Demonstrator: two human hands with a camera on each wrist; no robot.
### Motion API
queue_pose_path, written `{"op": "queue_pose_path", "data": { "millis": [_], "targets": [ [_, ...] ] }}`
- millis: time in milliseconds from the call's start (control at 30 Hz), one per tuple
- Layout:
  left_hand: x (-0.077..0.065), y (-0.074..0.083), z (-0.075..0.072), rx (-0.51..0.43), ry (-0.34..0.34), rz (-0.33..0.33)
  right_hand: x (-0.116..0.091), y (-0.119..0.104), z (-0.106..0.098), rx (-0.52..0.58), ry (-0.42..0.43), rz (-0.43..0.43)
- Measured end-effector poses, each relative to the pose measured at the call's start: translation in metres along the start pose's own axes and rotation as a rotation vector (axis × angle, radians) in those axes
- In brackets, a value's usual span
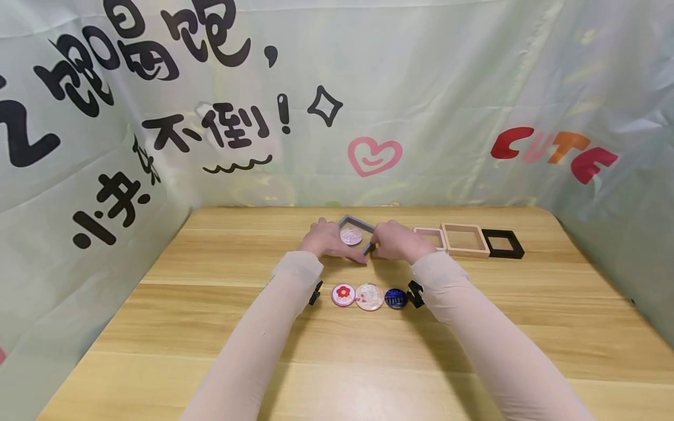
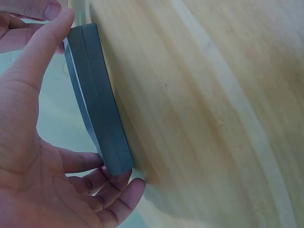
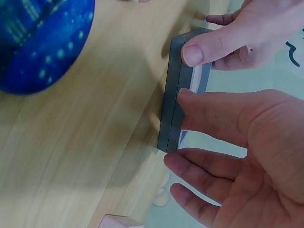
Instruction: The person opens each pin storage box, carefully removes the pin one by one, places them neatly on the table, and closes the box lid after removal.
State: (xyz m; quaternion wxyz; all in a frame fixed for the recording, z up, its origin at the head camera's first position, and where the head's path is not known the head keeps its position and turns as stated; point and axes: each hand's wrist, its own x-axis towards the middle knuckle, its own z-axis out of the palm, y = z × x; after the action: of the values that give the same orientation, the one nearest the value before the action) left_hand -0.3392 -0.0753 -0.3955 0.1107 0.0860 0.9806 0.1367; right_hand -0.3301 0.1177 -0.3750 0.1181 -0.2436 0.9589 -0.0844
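Note:
Both hands hold a grey square frame [image 1: 360, 221] at the back middle of the table. Inside its opening sits a round pale pink-purple badge [image 1: 351, 236]. My left hand [image 1: 327, 238] grips the frame's left side, with thumb and fingers at opposite ends of one edge in the left wrist view. From the right, my right hand [image 1: 397, 240] pinches a corner between thumb and fingers; in the right wrist view both thumbs lie on the grey frame [image 3: 172, 95]. Nearer me, a red-flower badge [image 1: 343, 295], a pink badge [image 1: 370, 297] and a dark blue badge [image 1: 396, 298] lie in a row.
Right of my hands, a pink frame [image 1: 427, 229], a light tan frame [image 1: 464, 254] and a black frame [image 1: 518, 254] stand side by side. Printed cloth [image 1: 437, 117] walls the wooden table [image 1: 400, 362] at the back and sides.

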Motion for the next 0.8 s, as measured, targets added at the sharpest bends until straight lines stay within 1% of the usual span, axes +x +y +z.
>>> {"op": "queue_pose_path", "data": {
  "millis": [167,300,600,800],
  "targets": [
    [0.001,-0.002,-0.003,0.011,-0.021,-0.005,-0.002,-0.003,-0.001,0.011,-0.001,-0.027],
    [0.000,-0.004,-0.005,0.003,-0.034,0.001,-0.005,-0.008,-0.002,0.042,-0.008,-0.019],
    [-0.007,-0.010,-0.005,-0.014,-0.030,0.009,-0.011,-0.014,0.002,0.091,-0.008,-0.022],
    [-0.008,-0.016,-0.004,-0.035,-0.023,0.034,-0.014,-0.017,0.002,0.107,-0.022,-0.013]
  ]
}}
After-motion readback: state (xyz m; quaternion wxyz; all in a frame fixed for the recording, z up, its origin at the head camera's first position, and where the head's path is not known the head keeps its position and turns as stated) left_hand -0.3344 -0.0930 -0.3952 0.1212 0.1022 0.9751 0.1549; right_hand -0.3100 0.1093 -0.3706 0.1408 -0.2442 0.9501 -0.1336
